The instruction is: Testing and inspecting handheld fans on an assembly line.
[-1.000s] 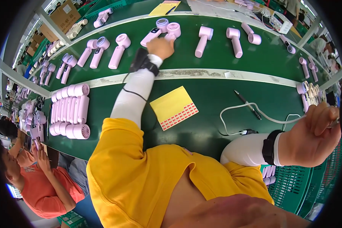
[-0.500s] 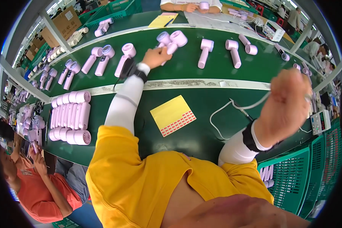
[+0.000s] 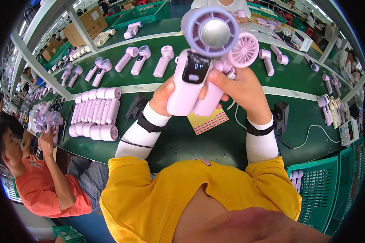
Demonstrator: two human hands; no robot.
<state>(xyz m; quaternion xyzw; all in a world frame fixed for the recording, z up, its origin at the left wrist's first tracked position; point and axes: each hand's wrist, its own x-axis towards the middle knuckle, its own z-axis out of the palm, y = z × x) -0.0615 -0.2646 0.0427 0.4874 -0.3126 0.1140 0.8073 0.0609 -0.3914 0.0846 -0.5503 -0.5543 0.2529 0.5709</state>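
Observation:
Close in front of me, two pale purple handheld fans are held side by side. My left hand [image 3: 163,96] is closed round the handle of the nearer fan [image 3: 184,97], whose round grille faces up and whose dark display is lit. My right hand [image 3: 245,91] grips the second fan [image 3: 244,49], with its spoked head tilted to the right; the thumb lies across its handle. The left hand's fingers are partly hidden behind the handles. Below the fans, a yellow sheet with rows of red stickers [image 3: 210,124] lies partly covered on the green bench.
More fans [image 3: 163,65] stand spaced along the raised green shelf. A stacked block of fans [image 3: 95,113] lies at left. At right are a white cable [image 3: 312,128], a small meter box [image 3: 348,131] and a green crate [image 3: 318,182]. An orange-shirted co-worker [image 3: 54,182] sits at left.
My left hand has drawn back from the shelf with a fan. Both hands have come together in front of me, each now holding a fan raised toward the camera. The view has shifted slightly.

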